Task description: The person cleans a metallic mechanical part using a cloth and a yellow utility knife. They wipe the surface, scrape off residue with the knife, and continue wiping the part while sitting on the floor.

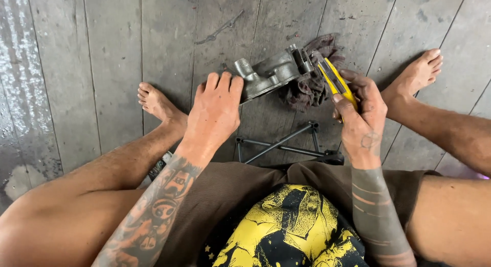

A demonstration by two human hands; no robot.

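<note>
A grey cast-metal engine part (271,72) lies on the wooden floor, its right end resting on a dark crumpled rag (309,90). My left hand (215,111) presses down on the part's near left end, fingers curled over its edge. My right hand (360,118) is closed around a yellow utility knife (335,80), whose blade tip touches the right end of the metal part. Both forearms are tattooed.
I sit on grey wooden floor planks (102,67) with my bare feet (156,103) (417,75) spread to either side. A dark metal rod frame (286,147) lies between my legs. A bent wire piece (220,27) lies farther off on the planks.
</note>
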